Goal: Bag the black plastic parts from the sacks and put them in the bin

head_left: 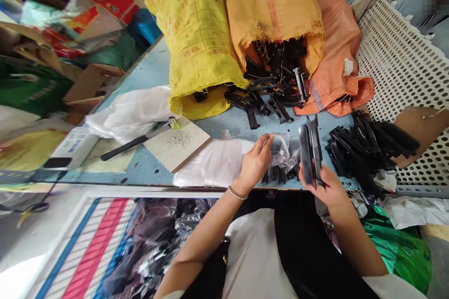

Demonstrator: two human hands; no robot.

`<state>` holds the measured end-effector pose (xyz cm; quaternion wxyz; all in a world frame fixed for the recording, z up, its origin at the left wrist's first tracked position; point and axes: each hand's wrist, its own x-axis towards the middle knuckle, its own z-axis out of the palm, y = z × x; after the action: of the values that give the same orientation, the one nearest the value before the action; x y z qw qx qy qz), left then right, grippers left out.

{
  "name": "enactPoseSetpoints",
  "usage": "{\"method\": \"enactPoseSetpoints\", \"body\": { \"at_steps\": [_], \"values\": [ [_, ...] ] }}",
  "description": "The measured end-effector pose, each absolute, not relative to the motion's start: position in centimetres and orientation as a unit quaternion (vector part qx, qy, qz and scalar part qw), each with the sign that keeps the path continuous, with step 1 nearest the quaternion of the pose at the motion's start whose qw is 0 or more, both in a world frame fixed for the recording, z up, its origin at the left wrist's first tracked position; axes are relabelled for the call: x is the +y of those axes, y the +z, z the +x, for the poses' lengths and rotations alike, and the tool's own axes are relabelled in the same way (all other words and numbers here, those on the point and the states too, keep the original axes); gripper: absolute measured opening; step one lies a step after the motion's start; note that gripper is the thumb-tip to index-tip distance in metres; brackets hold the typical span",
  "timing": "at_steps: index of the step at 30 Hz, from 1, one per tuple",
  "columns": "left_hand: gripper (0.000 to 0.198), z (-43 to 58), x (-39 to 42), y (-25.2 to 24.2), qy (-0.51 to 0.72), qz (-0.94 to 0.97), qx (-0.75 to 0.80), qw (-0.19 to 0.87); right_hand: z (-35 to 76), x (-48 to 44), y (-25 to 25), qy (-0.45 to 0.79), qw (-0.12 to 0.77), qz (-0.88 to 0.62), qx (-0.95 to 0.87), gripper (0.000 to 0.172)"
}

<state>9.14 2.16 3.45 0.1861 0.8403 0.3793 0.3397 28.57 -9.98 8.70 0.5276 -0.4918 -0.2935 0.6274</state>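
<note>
My left hand [257, 159] is closed on the edge of a clear plastic bag [285, 149], just above the table's front edge. To its right, my right hand [328, 187] holds black parts [310, 149] upright, slightly blurred. Beneath the bag, several small black pieces [280, 175] lie at the table edge. A stack of white plastic bags [217, 163] rests left of my left hand. Black parts [277, 103] spill from the open orange-yellow sack [277, 4] behind. Another pile of black parts [365, 145] lies right of my right hand.
A yellow sack [196, 42] and an orange sack [336, 46] stand at the back. A hammer [136, 142] lies across a board [178, 142] on the left. A white perforated basket [407, 65] is at the right. Below the table, bagged items [154, 243] fill a container.
</note>
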Motion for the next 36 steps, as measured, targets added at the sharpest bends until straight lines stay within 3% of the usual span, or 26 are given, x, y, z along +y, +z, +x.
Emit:
{"method": "enactPoseSetpoints", "body": {
  "at_steps": [4,8,11,13,16,18,21,24,28,31,34,36],
  "values": [
    [0.058,11.8,0.6,1.3,0.362,0.824,0.322,0.294,27.3,-16.3,7.4,0.772,0.459,-0.389,-0.205,0.073],
    [0.071,13.1,-0.7,0.4,0.397,0.801,0.280,0.350,25.8,-18.7,5.6,0.819,0.485,-0.303,-0.055,0.061],
    [0.070,12.6,-1.9,0.6,0.387,0.847,0.210,0.299,26.2,-17.7,4.3,0.768,0.543,-0.333,-0.070,0.059],
    [0.069,11.8,-2.8,1.1,0.359,0.886,0.118,0.267,26.7,-16.3,3.9,0.682,0.561,-0.444,-0.151,0.055],
    [0.071,10.9,-4.0,2.2,0.323,0.911,0.046,0.254,26.8,-14.2,4.2,0.519,0.544,-0.602,-0.268,0.035],
    [0.073,10.3,-4.3,3.0,0.315,0.912,0.051,0.259,26.1,-13.3,4.9,0.447,0.505,-0.647,-0.355,0.034],
    [0.072,8.4,-4.3,4.7,0.343,0.899,0.089,0.258,24.4,-12.5,6.2,0.469,0.438,-0.592,-0.488,0.047],
    [0.059,3.4,-4.4,8.1,0.360,0.870,0.188,0.278,22.8,-11.6,6.7,0.625,0.421,-0.441,-0.488,0.056],
    [0.042,-8.1,-6.2,10.7,0.242,0.837,0.359,0.335,21.2,-9.4,5.9,0.724,0.363,-0.358,-0.464,0.049],
    [0.036,-16.2,-8.8,6.0,0.042,0.791,0.489,0.365,20.4,-7.4,4.7,0.697,0.362,-0.409,-0.464,0.038],
    [0.007,-20.5,-12.2,-1.6,-0.137,0.714,0.600,0.333,19.8,-5.7,3.5,0.657,0.366,-0.467,-0.465,0.039],
    [0.004,-21.4,-14.4,-5.0,-0.143,0.701,0.619,0.323,19.6,-4.8,3.0,0.637,0.352,-0.484,-0.485,0.039]
  ]
}}
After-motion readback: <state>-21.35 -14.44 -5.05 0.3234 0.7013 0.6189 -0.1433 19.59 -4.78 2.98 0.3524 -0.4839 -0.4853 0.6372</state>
